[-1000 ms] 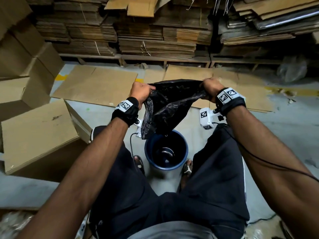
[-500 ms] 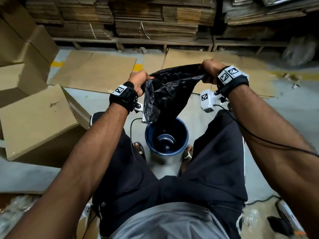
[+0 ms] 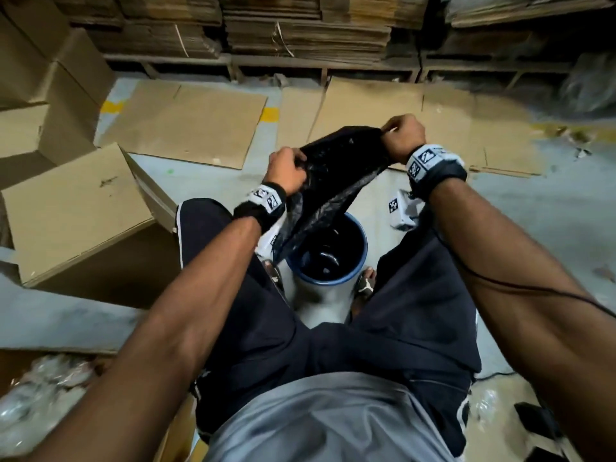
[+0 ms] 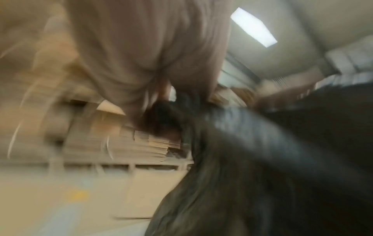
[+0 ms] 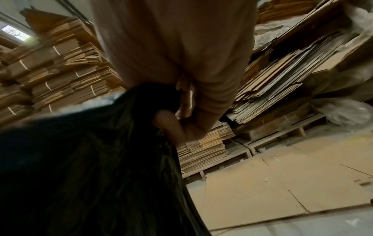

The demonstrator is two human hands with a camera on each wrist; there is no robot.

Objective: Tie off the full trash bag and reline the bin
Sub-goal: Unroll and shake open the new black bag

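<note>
An empty black trash bag [image 3: 336,176] hangs stretched between both hands above a round bin with a blue rim [image 3: 355,270] that stands on the floor between my feet. My left hand [image 3: 286,170] grips the bag's near-left edge. My right hand [image 3: 401,135] grips its far-right edge, held higher. The bag's lower end dips toward the bin's mouth at its left side. The bin's inside is dark with something shiny at the bottom. In the right wrist view my right hand [image 5: 177,111] pinches the black bag [image 5: 90,159]. The left wrist view is blurred; the bag [image 4: 262,159] fills its right.
Closed cardboard boxes [image 3: 73,208] stand at my left, close to my left leg. Flattened cardboard sheets [image 3: 186,125] cover the floor ahead. Stacks of flat cardboard on pallets [image 3: 300,31] line the back. Crumpled clear plastic [image 3: 30,398] lies at the lower left.
My left hand has dropped lower and nearer to me with its edge of the bag, while my right hand stays high. The bag now slants down to the left over the bin.
</note>
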